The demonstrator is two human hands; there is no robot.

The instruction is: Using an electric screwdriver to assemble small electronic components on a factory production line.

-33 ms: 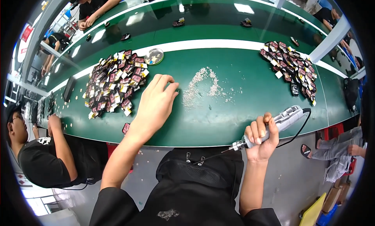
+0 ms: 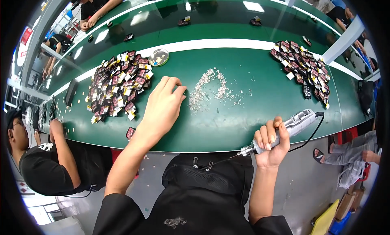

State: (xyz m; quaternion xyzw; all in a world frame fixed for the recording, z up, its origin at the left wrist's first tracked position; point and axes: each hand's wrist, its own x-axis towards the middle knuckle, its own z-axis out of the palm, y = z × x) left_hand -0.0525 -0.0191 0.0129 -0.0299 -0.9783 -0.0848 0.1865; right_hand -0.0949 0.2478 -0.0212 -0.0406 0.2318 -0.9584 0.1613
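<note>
My left hand [image 2: 164,103] is over the green table, just left of a scattered heap of tiny silver screws [image 2: 201,91]. Its fingers are loosely bent and a little apart, and nothing shows between them. In my right hand [image 2: 271,141] is a grey electric screwdriver [image 2: 298,121], held at the table's front edge. The thin bit points left and down, and a black cord loops from the back end. Left of my left hand lies a big pile of small black and dark-red parts with white and yellow tags [image 2: 120,87].
A round shallow dish [image 2: 158,57] stands behind the left pile. Another pile of tagged parts [image 2: 302,68] lies at the right. One single part [image 2: 130,132] sits near the front edge. A co-worker [image 2: 48,162] sits at my left. Metal posts [image 2: 345,40] rise beyond the table.
</note>
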